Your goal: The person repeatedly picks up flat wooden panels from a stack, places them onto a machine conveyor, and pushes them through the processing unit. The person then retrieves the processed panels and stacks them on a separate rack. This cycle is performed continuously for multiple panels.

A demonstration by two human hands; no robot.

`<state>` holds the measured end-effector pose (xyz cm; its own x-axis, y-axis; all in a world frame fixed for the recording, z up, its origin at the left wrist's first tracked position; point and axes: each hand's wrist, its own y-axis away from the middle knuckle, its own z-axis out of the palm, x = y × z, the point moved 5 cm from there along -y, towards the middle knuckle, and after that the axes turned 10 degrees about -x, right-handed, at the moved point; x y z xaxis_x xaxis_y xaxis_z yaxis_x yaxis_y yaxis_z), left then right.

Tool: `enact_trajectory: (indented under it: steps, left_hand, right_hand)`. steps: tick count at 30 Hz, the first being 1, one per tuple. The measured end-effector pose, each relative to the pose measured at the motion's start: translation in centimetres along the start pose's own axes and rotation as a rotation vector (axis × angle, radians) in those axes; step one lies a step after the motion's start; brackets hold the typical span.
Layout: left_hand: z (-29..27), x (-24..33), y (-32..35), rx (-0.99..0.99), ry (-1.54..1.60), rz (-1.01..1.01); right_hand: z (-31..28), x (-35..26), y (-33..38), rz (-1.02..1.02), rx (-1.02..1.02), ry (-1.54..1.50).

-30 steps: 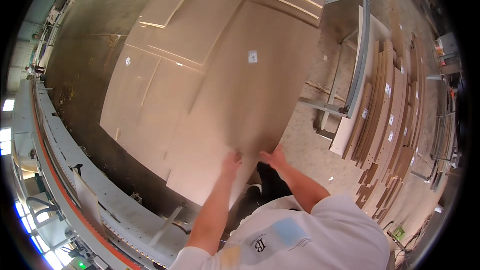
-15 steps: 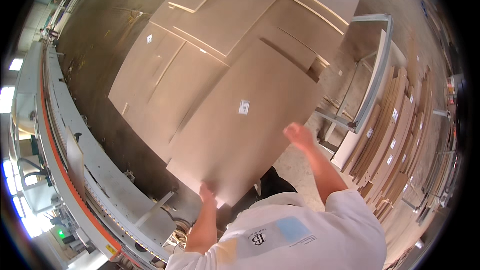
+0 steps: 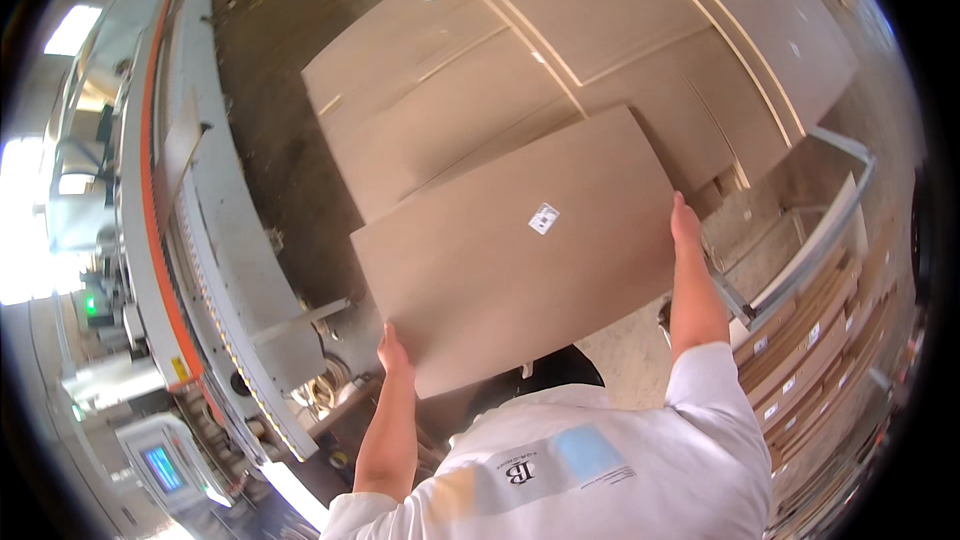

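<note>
A large rectangular brown panel (image 3: 480, 270) with a small white label (image 3: 544, 218) lies tilted in front of me. My left hand (image 3: 393, 348) grips its left edge near the close corner, thumb on top. At the opposite edge my right hand (image 3: 685, 220) holds the panel, its fingers hidden beneath. The panel's far edge overlaps several similar brown panels (image 3: 460, 120) stacked behind it; whether it touches them there I cannot tell.
Along the left runs a long grey machine (image 3: 240, 230) with an orange strip (image 3: 153, 190). A lit control screen (image 3: 163, 468) stands at lower left. On the right are a grey metal frame (image 3: 815, 245) and several labelled narrow boards (image 3: 800, 360).
My right hand has moved from above the panel to its right edge and now grips it. The panel has turned clockwise. The view has swung left.
</note>
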<state>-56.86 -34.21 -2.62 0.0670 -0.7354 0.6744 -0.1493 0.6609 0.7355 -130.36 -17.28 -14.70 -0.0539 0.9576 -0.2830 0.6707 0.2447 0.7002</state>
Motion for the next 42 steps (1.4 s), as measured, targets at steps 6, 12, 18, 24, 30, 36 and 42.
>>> enact_trajectory:
  steps: [6, 12, 18, 24, 30, 36, 42]
  left_hand:
    - [-6.5, 2.1, 6.0, 0.152, 0.168, 0.017]
    - [-21.1, -0.1, 11.1, 0.381, 0.242, 0.437]
    - [-29.3, 0.3, 18.8, 0.535, 0.784, 0.260]
    - [-44.1, -12.8, 17.2, 0.012, 1.088, 0.940]
    - [-48.4, -17.4, 20.1, 0.171, 1.084, 0.840]
    - [-50.6, -18.8, 20.0, 0.236, 1.078, 0.791]
    - [-51.6, -17.1, 17.6, 0.248, 1.070, 0.749]
  right_hand:
    - [1.3, -0.2, 8.3, -0.104, -0.038, -0.642]
    - [5.0, -3.9, 19.2, -0.429, -0.135, -1.438]
    - [7.0, -14.3, 39.0, -0.652, -0.112, -1.652]
    - [9.5, -22.6, 51.4, -1.395, -1.273, -1.112]
    - [16.9, -31.7, 72.5, -1.291, -1.434, -1.185]
    - [25.6, -33.5, 85.7, -1.115, -1.595, -1.107]
    - [30.3, -31.0, 88.3, -0.841, -1.585, -0.972]
